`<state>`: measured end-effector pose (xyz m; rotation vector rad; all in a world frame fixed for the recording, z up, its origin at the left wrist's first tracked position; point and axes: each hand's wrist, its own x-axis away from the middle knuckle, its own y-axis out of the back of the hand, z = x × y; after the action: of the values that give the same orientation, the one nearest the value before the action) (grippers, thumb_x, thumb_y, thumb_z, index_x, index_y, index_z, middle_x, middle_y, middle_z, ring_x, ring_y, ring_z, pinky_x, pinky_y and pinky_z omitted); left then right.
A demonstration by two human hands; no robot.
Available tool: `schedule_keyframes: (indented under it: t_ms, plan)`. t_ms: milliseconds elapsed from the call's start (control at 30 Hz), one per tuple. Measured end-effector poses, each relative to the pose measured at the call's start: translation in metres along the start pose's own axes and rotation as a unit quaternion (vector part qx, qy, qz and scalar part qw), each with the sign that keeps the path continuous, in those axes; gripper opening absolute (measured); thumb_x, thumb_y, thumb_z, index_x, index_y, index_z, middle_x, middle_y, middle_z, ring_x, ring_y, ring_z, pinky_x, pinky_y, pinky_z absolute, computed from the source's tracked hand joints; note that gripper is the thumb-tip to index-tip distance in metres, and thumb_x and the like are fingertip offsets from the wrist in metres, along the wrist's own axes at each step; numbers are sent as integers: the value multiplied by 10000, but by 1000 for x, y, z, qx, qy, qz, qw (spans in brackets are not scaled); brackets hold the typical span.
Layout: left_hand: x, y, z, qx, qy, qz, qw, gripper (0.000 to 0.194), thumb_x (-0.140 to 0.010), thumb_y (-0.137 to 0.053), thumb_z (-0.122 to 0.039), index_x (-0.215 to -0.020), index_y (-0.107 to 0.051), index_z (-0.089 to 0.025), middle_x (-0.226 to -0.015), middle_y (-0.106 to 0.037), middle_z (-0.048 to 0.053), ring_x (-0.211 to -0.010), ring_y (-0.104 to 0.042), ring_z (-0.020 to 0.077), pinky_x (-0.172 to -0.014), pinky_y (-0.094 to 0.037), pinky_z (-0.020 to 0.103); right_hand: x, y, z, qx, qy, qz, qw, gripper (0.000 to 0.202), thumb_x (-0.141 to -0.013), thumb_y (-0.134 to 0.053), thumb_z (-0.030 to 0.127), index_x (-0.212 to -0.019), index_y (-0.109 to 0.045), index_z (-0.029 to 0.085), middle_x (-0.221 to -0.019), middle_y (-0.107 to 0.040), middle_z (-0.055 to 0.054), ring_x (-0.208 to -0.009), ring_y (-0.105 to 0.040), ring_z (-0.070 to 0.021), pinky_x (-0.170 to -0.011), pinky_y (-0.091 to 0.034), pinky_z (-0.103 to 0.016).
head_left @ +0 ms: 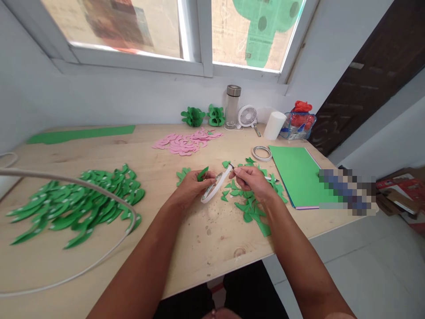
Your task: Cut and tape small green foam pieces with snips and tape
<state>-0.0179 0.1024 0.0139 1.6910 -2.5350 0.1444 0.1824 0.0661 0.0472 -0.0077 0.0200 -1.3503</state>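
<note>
My left hand (194, 188) is closed around a roll of white tape (212, 189) and a small green paper piece (202, 173). The fingers of my right hand (247, 178) are pinched near the strip end pulled up from the roll, with a thin dark-tipped tool (231, 165) between them. Under and beside my right hand lie green paper scraps (249, 207). A green cut-out (182, 174) rests on the table just behind my left hand.
Green cut-outs with white patches (89, 199) are heaped at left, crossed by a pale cable (109, 192). Pink cut-outs (186, 142), a second tape roll (262, 153), a glass bottle (232, 106), a fan (247, 116) and green sheets (299, 177) lie farther out.
</note>
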Motion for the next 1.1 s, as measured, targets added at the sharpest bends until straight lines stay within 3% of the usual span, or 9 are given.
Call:
schedule_keyframes:
  t_ms: [133, 300, 500, 633, 767, 900, 1100]
  plan:
    - [-1, 0, 1, 6, -2, -13, 1000, 259, -603, -742, -357, -720, -651, -145, -593, -524, -27, -474, -374, 61, -448, -238, 204, -2, -2, -1, 13, 0, -42, 999, 389, -775, -584, 530, -754, -641, 146, -454, -350, 82, -383, -234, -48, -380, -129, -216]
    - [0, -6, -2, -23, 4, -68, 997, 251, -576, -717, -342, -706, -636, -143, -541, -494, -39, -434, -335, 59, -429, -228, 207, -5, -2, -2, 24, 34, -122, 992, 417, -743, -596, 567, -768, -641, 153, -489, -364, 74, -411, -263, -54, -397, -165, -218]
    - [-9, -20, 1, -138, -52, -128, 981, 195, -607, -654, -333, -663, -639, -147, -572, -560, -7, -523, -458, 114, -516, -340, 231, -11, 6, -9, 89, 70, -220, 969, 410, -770, -549, 569, -778, -631, 168, -538, -363, 58, -473, -292, -79, -444, -213, -233]
    - [-19, -33, 0, -249, -64, -159, 953, 102, -632, -604, -265, -622, -634, -168, -558, -579, -5, -557, -500, 143, -539, -333, 236, -12, 6, -11, 174, 99, -258, 945, 372, -794, -528, 533, -780, -623, 174, -565, -405, 42, -537, -365, -105, -501, -284, -237]
    - [-27, -49, -5, -299, -62, -187, 934, 68, -614, -602, -202, -552, -596, -177, -505, -546, -3, -549, -492, 153, -536, -285, 243, -10, 3, -10, 212, 98, -253, 939, 351, -806, -514, 517, -778, -611, 181, -594, -447, 34, -555, -383, -109, -524, -306, -233]
    - [-30, -60, -4, -304, -72, -197, 929, 152, -644, -620, -256, -524, -562, -184, -491, -516, 0, -566, -495, 162, -540, -264, 247, -5, -3, -6, 255, 112, -224, 934, 327, -826, -501, 478, -776, -617, 177, -596, -465, 29, -550, -393, -108, -526, -299, -233]
    - [-17, -46, -2, -204, -86, -199, 955, 155, -676, -583, -301, -677, -649, -161, -630, -620, 11, -606, -538, 148, -580, -358, 246, -1, -9, -2, 352, 128, -206, 904, 335, -851, -488, 472, -801, -635, 176, -578, -475, 29, -552, -411, -114, -536, -295, -233]
